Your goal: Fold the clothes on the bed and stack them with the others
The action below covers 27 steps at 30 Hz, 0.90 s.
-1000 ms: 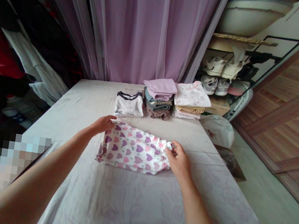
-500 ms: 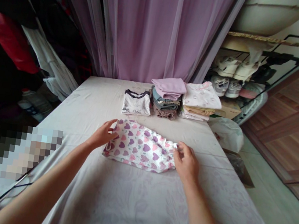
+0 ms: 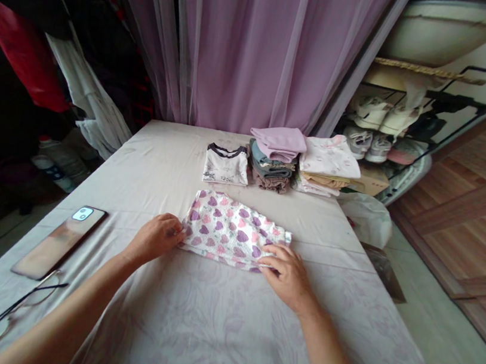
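I have the heart-print garment (image 3: 235, 232) folded flat on the bed sheet (image 3: 204, 327). My left hand (image 3: 154, 239) sits at its 8 o'clock edge and my right hand (image 3: 286, 277) at 5 o'clock, fingers narrow on the cloth; I cannot tell whether either grips. Folded clothes stacks (image 3: 285, 159) stand at 12 o'clock.

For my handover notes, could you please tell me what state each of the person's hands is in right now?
Left hand: half-closed, fingers against the heart-print garment; grip unclear.
Right hand: half-curled, fingers over its near edge; grip unclear.
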Tool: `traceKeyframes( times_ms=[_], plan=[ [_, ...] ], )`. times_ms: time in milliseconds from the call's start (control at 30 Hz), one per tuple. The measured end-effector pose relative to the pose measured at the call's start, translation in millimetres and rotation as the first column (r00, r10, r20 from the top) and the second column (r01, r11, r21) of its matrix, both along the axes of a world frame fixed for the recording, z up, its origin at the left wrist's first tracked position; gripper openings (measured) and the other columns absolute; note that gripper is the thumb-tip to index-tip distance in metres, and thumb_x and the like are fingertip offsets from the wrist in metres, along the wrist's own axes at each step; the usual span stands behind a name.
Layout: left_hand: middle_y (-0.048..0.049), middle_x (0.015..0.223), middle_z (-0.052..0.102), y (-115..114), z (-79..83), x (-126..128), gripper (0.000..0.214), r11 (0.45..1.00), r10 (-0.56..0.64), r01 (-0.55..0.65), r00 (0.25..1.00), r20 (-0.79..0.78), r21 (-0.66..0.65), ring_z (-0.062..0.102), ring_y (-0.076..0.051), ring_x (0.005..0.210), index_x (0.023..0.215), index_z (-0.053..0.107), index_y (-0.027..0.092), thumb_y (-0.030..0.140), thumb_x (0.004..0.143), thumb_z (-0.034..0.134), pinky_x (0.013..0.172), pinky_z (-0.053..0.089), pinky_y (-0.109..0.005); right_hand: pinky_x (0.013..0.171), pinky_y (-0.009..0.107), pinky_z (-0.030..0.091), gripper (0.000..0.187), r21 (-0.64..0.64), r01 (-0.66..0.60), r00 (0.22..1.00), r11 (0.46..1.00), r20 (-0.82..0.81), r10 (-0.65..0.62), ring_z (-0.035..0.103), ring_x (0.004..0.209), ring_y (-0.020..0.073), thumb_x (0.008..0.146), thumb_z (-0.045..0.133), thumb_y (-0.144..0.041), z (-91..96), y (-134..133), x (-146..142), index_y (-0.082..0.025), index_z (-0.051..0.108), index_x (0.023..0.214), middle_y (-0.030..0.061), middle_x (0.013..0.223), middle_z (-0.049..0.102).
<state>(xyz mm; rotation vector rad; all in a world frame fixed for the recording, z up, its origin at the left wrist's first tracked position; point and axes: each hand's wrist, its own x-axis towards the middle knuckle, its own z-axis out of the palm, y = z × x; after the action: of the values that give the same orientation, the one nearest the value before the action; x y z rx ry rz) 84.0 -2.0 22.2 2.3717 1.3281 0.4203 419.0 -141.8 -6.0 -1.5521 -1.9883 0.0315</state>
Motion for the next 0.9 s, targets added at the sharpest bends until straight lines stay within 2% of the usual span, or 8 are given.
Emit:
traceKeyframes(
  times_ms=[167, 333, 467, 600, 667, 767, 900],
  plan=[
    [-0.006, 0.098, 0.071, -1.5, 4.7, -7.6, 0.027, 0.999, 0.022, -0.019, 0.998, 0.063, -0.046, 0.065, -0.02, 0.086, 0.069, 0.066, 0.021, 0.042, 0.081, 0.053, 0.082, 0.05, -0.031, 0.089, 0.042, 0.052, 0.018, 0.053, -0.039, 0.999, 0.998, -0.033, 0.041, 0.063, 0.099, 0.0212, 0.089, 0.056, -0.026, -9.4, -1.0, 4.9, -0.029, 0.074, 0.084, 0.0023, 0.102, 0.071],
    [-0.0063, 0.098, 0.073, -8.0, 0.1, -11.0, 0.026, 0.999, 0.007, -0.007, 1.0, 0.001, 0.044, 0.065, -0.023, 0.093, 0.064, 0.065, 0.022, 0.038, 0.081, 0.054, 0.089, 0.047, -0.037, 0.094, 0.044, 0.049, 0.019, 0.033, -0.051, 0.999, 0.998, 0.013, 0.051, 0.062, 0.105, 0.0227, 0.088, 0.057, -0.022, -6.2, -6.6, 3.0, -0.028, 0.074, 0.084, 0.0032, 0.105, 0.072],
    [-0.0081, 0.096, 0.072, -11.0, -5.8, -7.1, 0.037, 0.992, 0.054, -0.049, 0.997, -0.045, 0.118, 0.064, -0.027, 0.092, 0.06, 0.061, 0.021, 0.045, 0.086, 0.052, 0.089, 0.046, -0.042, 0.098, 0.045, 0.047, 0.014, -0.009, -0.04, 0.997, 0.999, 0.058, 0.04, 0.06, 0.11, 0.0238, 0.082, 0.063, -0.02, -4.8, -10.4, 2.7, -0.026, 0.073, 0.089, 0.0044, 0.11, 0.071],
    [-0.0074, 0.09, 0.07, -11.2, -11.7, -6.6, 0.024, 0.979, 0.077, -0.073, 0.997, -0.013, 0.189, 0.063, -0.025, 0.087, 0.073, 0.063, 0.021, 0.04, 0.086, 0.055, 0.083, 0.048, -0.039, 0.101, 0.045, 0.046, 0.018, -0.037, -0.028, 0.997, 0.999, 0.066, 0.031, 0.059, 0.113, 0.0236, 0.08, 0.062, -0.019, -7.3, -10.8, 6.2, -0.025, 0.071, 0.095, 0.005, 0.114, 0.07],
    [-0.0069, 0.094, 0.071, -10.4, -14.5, -8.7, 0.018, 0.975, -0.011, 0.005, 1.0, 0.023, 0.223, 0.064, -0.023, 0.089, 0.08, 0.065, 0.021, 0.03, 0.088, 0.052, 0.083, 0.049, -0.037, 0.101, 0.045, 0.046, 0.023, -0.037, -0.03, 0.997, 0.999, 0.072, 0.033, 0.06, 0.113, 0.0222, 0.083, 0.055, -0.014, -9.3, -10.0, 8.5, -0.025, 0.07, 0.097, 0.0043, 0.113, 0.071],
    [-0.0047, 0.095, 0.074, -10.8, -15.5, -13.7, 0.024, 0.945, -0.2, 0.181, 0.979, 0.041, 0.273, 0.066, -0.019, 0.089, 0.081, 0.069, 0.022, 0.019, 0.089, 0.047, 0.083, 0.049, -0.035, 0.101, 0.044, 0.046, 0.032, -0.018, -0.037, 0.995, 0.999, 0.091, 0.039, 0.06, 0.112, 0.021, 0.083, 0.047, -0.008, -13.0, -8.7, 11.5, -0.024, 0.07, 0.097, 0.0038, 0.112, 0.071],
    [-0.0035, 0.103, 0.074, -17.2, -9.7, -20.4, 0.018, 0.915, -0.284, 0.28, 0.958, -0.028, 0.29, 0.065, -0.021, 0.1, 0.095, 0.07, 0.024, 0.025, 0.088, 0.054, 0.09, 0.047, -0.039, 0.1, 0.043, 0.047, 0.034, 0.038, -0.025, 0.993, 0.999, 0.113, 0.02, 0.06, 0.112, 0.0212, 0.08, 0.044, -0.005, -18.2, -7.2, 13.1, -0.022, 0.07, 0.095, 0.005, 0.112, 0.071]
  ],
)
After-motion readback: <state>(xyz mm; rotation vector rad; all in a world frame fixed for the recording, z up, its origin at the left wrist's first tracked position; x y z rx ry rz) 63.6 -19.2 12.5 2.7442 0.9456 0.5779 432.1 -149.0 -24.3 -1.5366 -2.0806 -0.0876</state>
